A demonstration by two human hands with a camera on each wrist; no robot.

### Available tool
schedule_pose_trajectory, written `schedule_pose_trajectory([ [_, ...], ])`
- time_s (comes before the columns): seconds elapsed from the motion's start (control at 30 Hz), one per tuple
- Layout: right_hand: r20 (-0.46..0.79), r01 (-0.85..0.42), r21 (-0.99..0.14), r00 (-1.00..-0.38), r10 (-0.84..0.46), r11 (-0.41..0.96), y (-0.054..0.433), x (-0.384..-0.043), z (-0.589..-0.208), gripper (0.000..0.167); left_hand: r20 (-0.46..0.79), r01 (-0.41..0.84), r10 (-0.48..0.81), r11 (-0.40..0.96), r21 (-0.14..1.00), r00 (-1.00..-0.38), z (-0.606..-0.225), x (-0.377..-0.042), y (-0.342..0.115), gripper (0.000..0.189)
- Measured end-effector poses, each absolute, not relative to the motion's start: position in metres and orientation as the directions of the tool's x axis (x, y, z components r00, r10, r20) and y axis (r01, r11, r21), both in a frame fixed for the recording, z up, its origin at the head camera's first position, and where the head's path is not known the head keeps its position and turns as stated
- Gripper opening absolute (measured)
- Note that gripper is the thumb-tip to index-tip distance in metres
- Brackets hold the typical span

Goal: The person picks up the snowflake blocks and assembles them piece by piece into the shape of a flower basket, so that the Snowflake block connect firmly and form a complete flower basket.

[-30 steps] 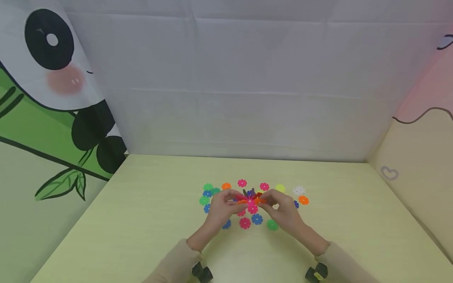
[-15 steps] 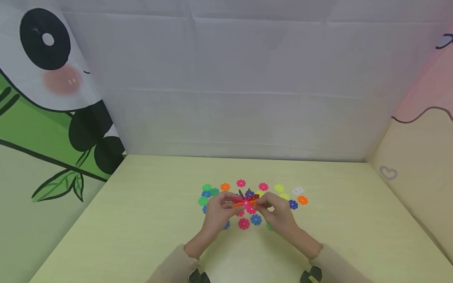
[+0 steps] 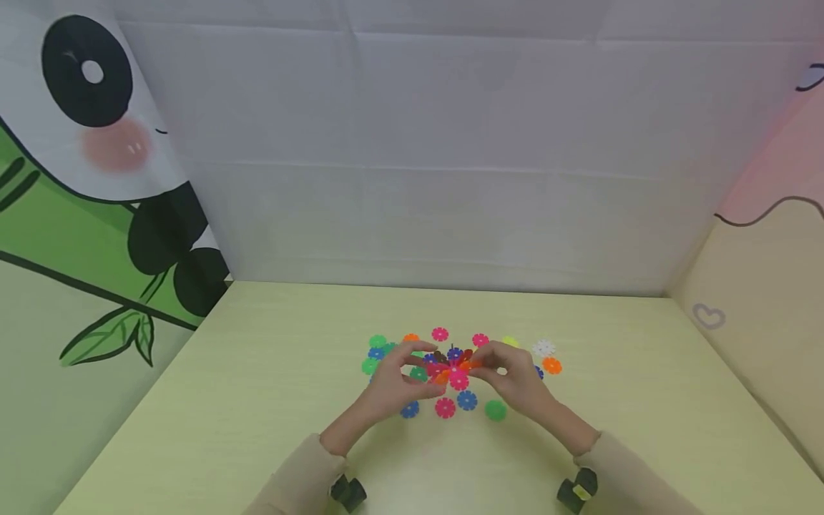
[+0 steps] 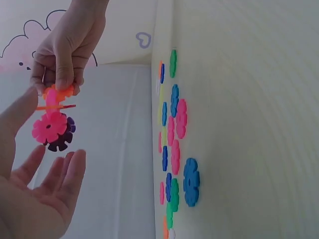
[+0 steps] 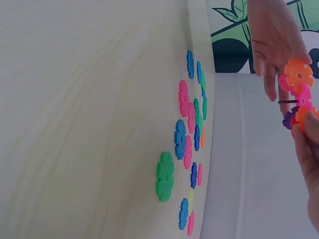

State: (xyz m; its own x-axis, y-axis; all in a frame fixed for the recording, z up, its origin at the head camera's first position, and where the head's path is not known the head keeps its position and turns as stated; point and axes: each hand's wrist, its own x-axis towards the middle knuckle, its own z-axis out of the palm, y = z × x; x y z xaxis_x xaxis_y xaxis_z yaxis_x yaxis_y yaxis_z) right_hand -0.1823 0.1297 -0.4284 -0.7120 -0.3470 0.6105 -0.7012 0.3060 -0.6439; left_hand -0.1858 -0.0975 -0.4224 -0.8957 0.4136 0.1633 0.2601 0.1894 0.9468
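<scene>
A joined cluster of notched plastic snowflake discs (image 4: pixel 48 126) is held up above the table, with pink, orange and dark purple discs slotted together at angles. My right hand (image 3: pixel 520 379) pinches an orange disc (image 4: pixel 65 93) on its right side between thumb and fingers. On the other side my left hand (image 3: pixel 393 386) is spread around the cluster, its fingers (image 4: pixel 75 174) apart from the discs in the left wrist view. Another orange disc (image 5: pixel 298 74) faces that hand in the right wrist view. Part of the cluster is hidden behind the right fingers.
Loose snowflake discs lie flat on the pale table (image 3: pixel 257 400) beneath and around the hands, among them a green disc (image 3: pixel 495 410), a blue disc (image 3: pixel 467 400), a white disc (image 3: pixel 543 347) and an orange disc (image 3: pixel 551 365). A pale cloth wall (image 3: pixel 412 179) stands behind.
The left hand has let go of the cluster and opened its fingers around it. The cluster has tilted a little in the right hand, which keeps its pinch.
</scene>
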Motion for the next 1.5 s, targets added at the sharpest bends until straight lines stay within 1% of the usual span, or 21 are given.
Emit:
schedule_pose_trajectory([
  [0.17,0.572,-0.696,-0.676,-0.702,-0.425,0.24,0.132,-0.186,-0.43,0.024,0.104,0.225,0.606,0.127,0.966,-0.788,-0.423,-0.195,-0.102,0.068],
  [0.23,0.571,-0.704,-0.673,-0.69,-0.445,0.227,0.132,-0.187,-0.43,0.025,0.087,0.205,0.643,0.112,0.972,-0.761,-0.422,-0.196,-0.102,0.069],
  [0.3,0.574,-0.712,-0.663,-0.682,-0.453,0.231,0.131,-0.188,-0.43,0.027,0.078,0.195,0.657,0.106,0.975,-0.75,-0.421,-0.197,-0.102,0.067],
  [0.4,0.578,-0.721,-0.646,-0.676,-0.457,0.25,0.132,-0.188,-0.429,0.028,0.07,0.18,0.643,0.107,0.978,-0.762,-0.422,-0.196,-0.102,0.063],
  [0.5,0.553,-0.709,-0.643,-0.692,-0.464,0.291,0.139,-0.189,-0.428,0.029,0.055,0.167,0.614,0.127,0.978,-0.787,-0.423,-0.196,-0.104,0.063],
  [0.57,0.515,-0.682,-0.648,-0.72,-0.465,0.339,0.15,-0.192,-0.427,0.029,0.042,0.158,0.591,0.146,0.976,-0.805,-0.424,-0.196,-0.106,0.064],
  [0.77,0.335,-0.514,-0.667,-0.854,-0.398,0.539,0.202,-0.208,-0.436,0.024,0.01,0.133,0.551,0.184,0.974,-0.834,-0.427,-0.193,-0.117,0.063],
  [0.9,0.254,-0.435,-0.651,-0.897,-0.362,0.622,0.241,-0.22,-0.45,0.022,0.005,0.127,0.55,0.184,0.975,-0.835,-0.429,-0.192,-0.126,0.063],
  [1.03,0.166,-0.343,-0.641,-0.935,-0.313,0.686,0.264,-0.224,-0.463,0.025,0.003,0.112,0.552,0.164,0.98,-0.834,-0.431,-0.191,-0.132,0.064],
  [1.1,0.122,-0.301,-0.633,-0.949,-0.292,0.713,0.269,-0.224,-0.467,0.026,-0.002,0.101,0.555,0.154,0.983,-0.832,-0.432,-0.19,-0.134,0.065],
  [1.17,0.101,-0.286,-0.624,-0.952,-0.287,0.727,0.271,-0.225,-0.47,0.026,-0.004,0.095,0.556,0.149,0.984,-0.831,-0.433,-0.19,-0.135,0.066],
  [1.37,0.094,-0.313,-0.611,-0.94,-0.327,0.727,0.273,-0.231,-0.473,0.024,0.008,0.108,0.552,0.149,0.983,-0.834,-0.434,-0.189,-0.136,0.065],
  [1.5,0.057,-0.29,-0.615,-0.944,-0.326,0.733,0.274,-0.235,-0.473,0.024,0.016,0.121,0.548,0.156,0.98,-0.836,-0.434,-0.187,-0.135,0.065],
])
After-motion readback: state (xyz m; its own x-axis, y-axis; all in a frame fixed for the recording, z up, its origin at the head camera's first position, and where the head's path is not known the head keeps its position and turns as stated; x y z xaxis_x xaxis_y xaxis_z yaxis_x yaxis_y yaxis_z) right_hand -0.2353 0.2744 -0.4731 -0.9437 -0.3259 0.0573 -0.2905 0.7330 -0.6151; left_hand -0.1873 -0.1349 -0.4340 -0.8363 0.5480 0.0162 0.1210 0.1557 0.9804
